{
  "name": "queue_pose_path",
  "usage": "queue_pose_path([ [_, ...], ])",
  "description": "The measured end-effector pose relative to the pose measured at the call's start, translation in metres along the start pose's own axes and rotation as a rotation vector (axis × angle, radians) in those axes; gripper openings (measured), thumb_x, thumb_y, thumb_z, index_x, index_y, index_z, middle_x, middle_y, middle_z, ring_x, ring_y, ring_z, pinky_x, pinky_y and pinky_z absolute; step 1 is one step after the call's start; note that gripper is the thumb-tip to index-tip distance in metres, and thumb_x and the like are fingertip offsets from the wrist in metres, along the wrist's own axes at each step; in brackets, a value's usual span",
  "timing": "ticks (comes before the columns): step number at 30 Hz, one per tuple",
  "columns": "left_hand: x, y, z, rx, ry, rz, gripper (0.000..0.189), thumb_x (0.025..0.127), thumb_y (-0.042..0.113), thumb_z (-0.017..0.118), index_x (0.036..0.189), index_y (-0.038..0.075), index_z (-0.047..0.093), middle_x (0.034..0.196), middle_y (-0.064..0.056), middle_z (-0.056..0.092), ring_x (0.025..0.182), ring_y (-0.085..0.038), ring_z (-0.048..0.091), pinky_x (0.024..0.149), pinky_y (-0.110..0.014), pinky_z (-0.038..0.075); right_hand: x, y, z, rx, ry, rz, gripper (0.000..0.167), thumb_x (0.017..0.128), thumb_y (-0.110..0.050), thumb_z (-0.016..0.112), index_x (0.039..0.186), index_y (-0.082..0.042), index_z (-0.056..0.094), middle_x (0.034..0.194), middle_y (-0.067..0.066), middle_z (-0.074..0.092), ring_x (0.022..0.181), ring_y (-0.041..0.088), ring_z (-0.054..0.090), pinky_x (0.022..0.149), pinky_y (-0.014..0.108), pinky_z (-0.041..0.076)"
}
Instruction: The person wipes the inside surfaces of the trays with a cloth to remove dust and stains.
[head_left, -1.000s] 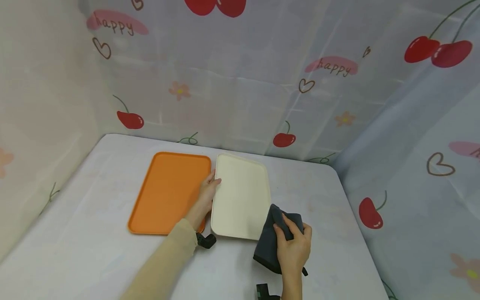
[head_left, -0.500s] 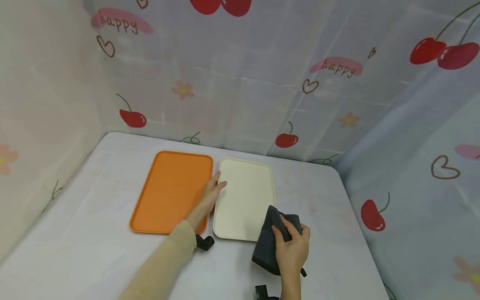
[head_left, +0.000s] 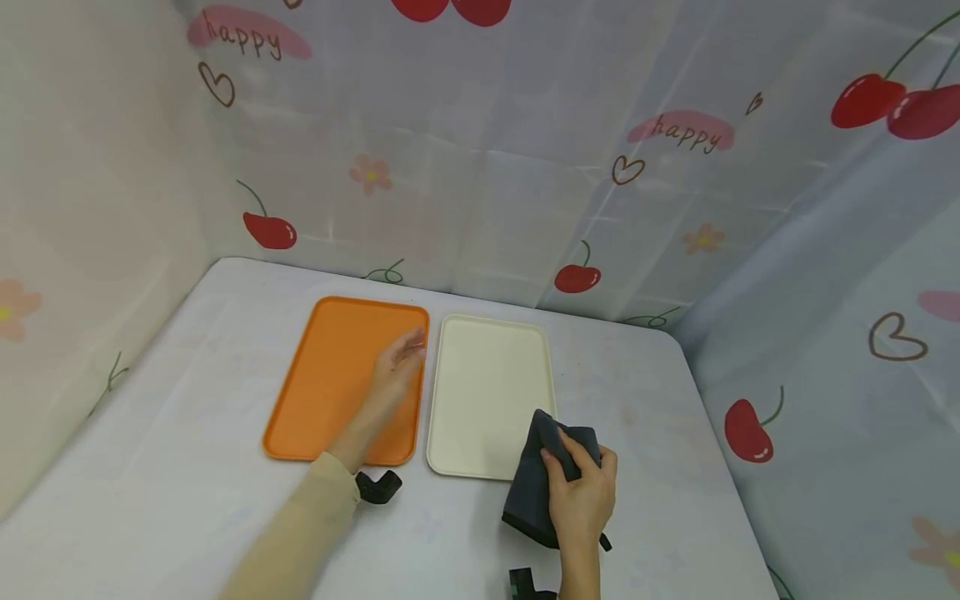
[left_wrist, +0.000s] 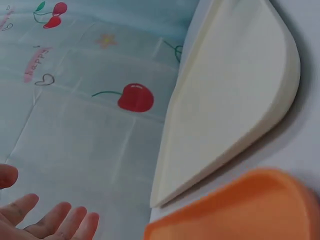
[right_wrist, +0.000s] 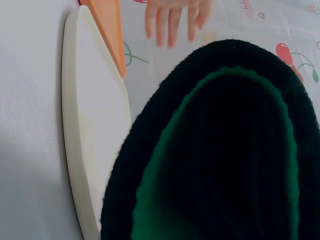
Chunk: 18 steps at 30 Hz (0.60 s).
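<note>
Change: left hand (head_left: 396, 365) off the left edge of the cream tray (head_left: 487, 387), where it was half a second ago; now above the right part of the orange tray (head_left: 337, 354), fingers loosely extended, holding nothing. Cream tray's far end sits a little nearer, relative to the orange tray, than one second ago. Reading: cream tray let go, apparently flat, just right of the orange one, narrow gap between.

Right hand (head_left: 583, 496) unchanged: fingers and thumb pinching a dark grey pouch (head_left: 529, 493), mouth gaping, green inside; contents, if any, not visible.

Surroundings: white table (head_left: 645, 442), cherry-print curtain (head_left: 465, 200) behind. Obstructions: pouch hides the cream tray's near right corner; left forearm crosses the orange tray's near edge.
</note>
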<state>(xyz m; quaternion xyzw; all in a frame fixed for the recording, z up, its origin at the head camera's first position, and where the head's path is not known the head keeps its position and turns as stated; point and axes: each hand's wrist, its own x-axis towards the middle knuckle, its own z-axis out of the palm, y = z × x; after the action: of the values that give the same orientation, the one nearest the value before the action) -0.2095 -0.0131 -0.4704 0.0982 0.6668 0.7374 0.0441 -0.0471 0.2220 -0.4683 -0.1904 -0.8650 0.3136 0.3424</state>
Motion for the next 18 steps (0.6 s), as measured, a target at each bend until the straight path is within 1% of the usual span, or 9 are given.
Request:
queue_pose_path([
  [2, -0.004, 0.006, -0.016, 0.021, 0.033, 0.011, 0.047, 0.101, 0.005, 0.049, 0.147, -0.002, 0.039, 0.146, -0.020, 0.045, 0.133, -0.035, 0.044, 0.103, -0.021, 0.045, 0.000, -0.001, -0.001, -0.001, -0.003, 0.001, 0.035, 0.071, -0.007, 0.086, 0.105, -0.008, 0.077, 0.105, 0.022, 0.058, 0.098, 0.039, 0.058, 0.077, 0.055, 0.048],
  [4, -0.009, 0.011, -0.035, 0.062, 0.065, 0.002, 0.048, 0.102, 0.007, 0.048, 0.148, 0.000, 0.037, 0.146, -0.018, 0.046, 0.131, -0.031, 0.046, 0.098, -0.015, 0.046, 0.000, -0.001, -0.001, 0.000, -0.006, 0.004, 0.034, 0.072, -0.007, 0.086, 0.105, -0.008, 0.077, 0.106, 0.022, 0.058, 0.099, 0.039, 0.058, 0.078, 0.055, 0.048],
  [6, -0.014, 0.017, -0.055, 0.101, 0.097, -0.014, 0.049, 0.103, 0.010, 0.047, 0.150, 0.002, 0.036, 0.146, -0.017, 0.045, 0.130, -0.025, 0.047, 0.099, -0.017, 0.047, 0.000, -0.001, -0.001, 0.002, -0.007, 0.007, 0.034, 0.072, -0.007, 0.085, 0.105, -0.008, 0.077, 0.106, 0.022, 0.058, 0.099, 0.039, 0.058, 0.078, 0.055, 0.048],
  [9, -0.022, 0.021, -0.086, 0.184, 0.144, -0.025, 0.050, 0.104, 0.017, 0.046, 0.151, 0.005, 0.033, 0.146, -0.016, 0.045, 0.125, -0.017, 0.049, 0.101, -0.020, 0.047, 0.000, -0.002, -0.001, 0.003, -0.008, 0.008, 0.034, 0.072, -0.007, 0.085, 0.105, -0.008, 0.077, 0.106, 0.022, 0.058, 0.099, 0.038, 0.058, 0.078, 0.055, 0.048],
  [11, -0.026, 0.022, -0.106, 0.218, 0.178, -0.029, 0.051, 0.104, 0.019, 0.045, 0.152, 0.006, 0.032, 0.145, -0.018, 0.044, 0.120, -0.011, 0.049, 0.099, -0.018, 0.047, 0.000, -0.002, 0.000, 0.004, -0.009, 0.006, 0.034, 0.072, -0.008, 0.085, 0.105, -0.008, 0.077, 0.106, 0.022, 0.058, 0.099, 0.038, 0.058, 0.077, 0.054, 0.048],
  [13, -0.028, 0.021, -0.124, 0.247, 0.210, -0.040, 0.052, 0.104, 0.021, 0.045, 0.153, 0.007, 0.031, 0.146, -0.020, 0.042, 0.116, -0.004, 0.048, 0.094, -0.013, 0.047, 0.000, -0.002, 0.000, 0.006, -0.011, 0.002, 0.034, 0.072, -0.008, 0.085, 0.105, -0.008, 0.077, 0.106, 0.022, 0.058, 0.098, 0.038, 0.058, 0.077, 0.054, 0.048],
  [15, -0.028, 0.017, -0.141, 0.270, 0.226, -0.052, 0.055, 0.104, 0.021, 0.046, 0.154, 0.007, 0.029, 0.147, -0.024, 0.039, 0.112, 0.000, 0.048, 0.089, -0.012, 0.048, -0.001, -0.003, 0.000, 0.010, -0.013, -0.001, 0.034, 0.072, -0.008, 0.086, 0.105, -0.009, 0.077, 0.106, 0.022, 0.058, 0.098, 0.038, 0.058, 0.076, 0.053, 0.049],
  [18, -0.027, 0.008, -0.163, 0.298, 0.230, -0.081, 0.059, 0.103, 0.022, 0.047, 0.155, 0.007, 0.024, 0.149, -0.030, 0.034, 0.105, 0.006, 0.047, 0.084, -0.009, 0.048, -0.002, -0.003, 0.001, 0.012, -0.017, -0.004, 0.034, 0.072, -0.008, 0.086, 0.105, -0.009, 0.078, 0.106, 0.022, 0.058, 0.097, 0.037, 0.059, 0.075, 0.053, 0.049],
])
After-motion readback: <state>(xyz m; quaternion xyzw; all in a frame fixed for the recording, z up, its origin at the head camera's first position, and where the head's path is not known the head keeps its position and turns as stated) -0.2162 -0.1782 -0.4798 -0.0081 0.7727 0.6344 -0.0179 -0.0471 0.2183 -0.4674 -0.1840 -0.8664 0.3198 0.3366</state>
